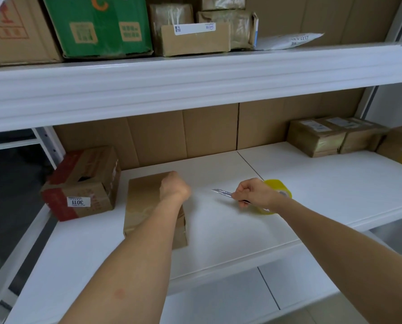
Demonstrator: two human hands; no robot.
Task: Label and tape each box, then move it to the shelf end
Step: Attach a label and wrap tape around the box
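Observation:
A plain brown cardboard box [146,202] with clear tape across its top lies on the white middle shelf [218,220]. My left hand [174,187] rests on the box's far right part, fingers curled over its far edge. My right hand [253,192] grips a utility knife [222,192], blade pointing left over the bare shelf. A roll of yellow tape [280,189] sits right behind that hand, partly hidden by it.
A red-and-brown box labelled 3011 [83,183] stands left of the plain box. Several taped, labelled boxes [335,136] sit at the shelf's far right end. The upper shelf [195,73] holds a green box [99,24] and parcels.

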